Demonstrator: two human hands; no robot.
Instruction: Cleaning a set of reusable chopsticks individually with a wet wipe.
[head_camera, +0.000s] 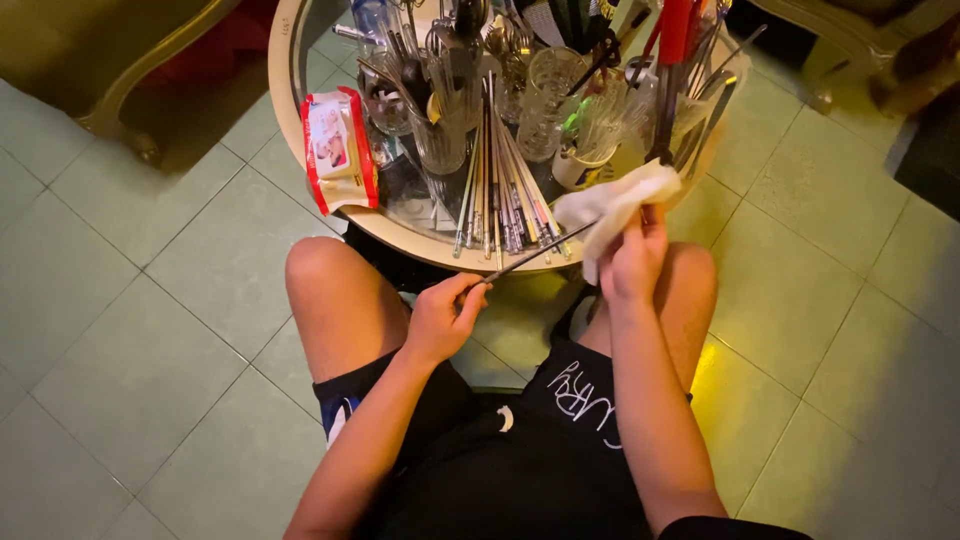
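Left hand (440, 318) pinching chopstick (535, 254), right hand (632, 255) gripping cloth (610, 205)

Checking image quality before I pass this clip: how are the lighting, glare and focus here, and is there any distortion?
Head view: dim, warm greenish light; a yellow glare patch on the floor tiles beside the right knee. The left hand, chopstick and right hand with the white cloth are fairly sharp; the glasses and cutlery on the round table merge into clutter. Wide-angle lens bends the tile lines near the edges.
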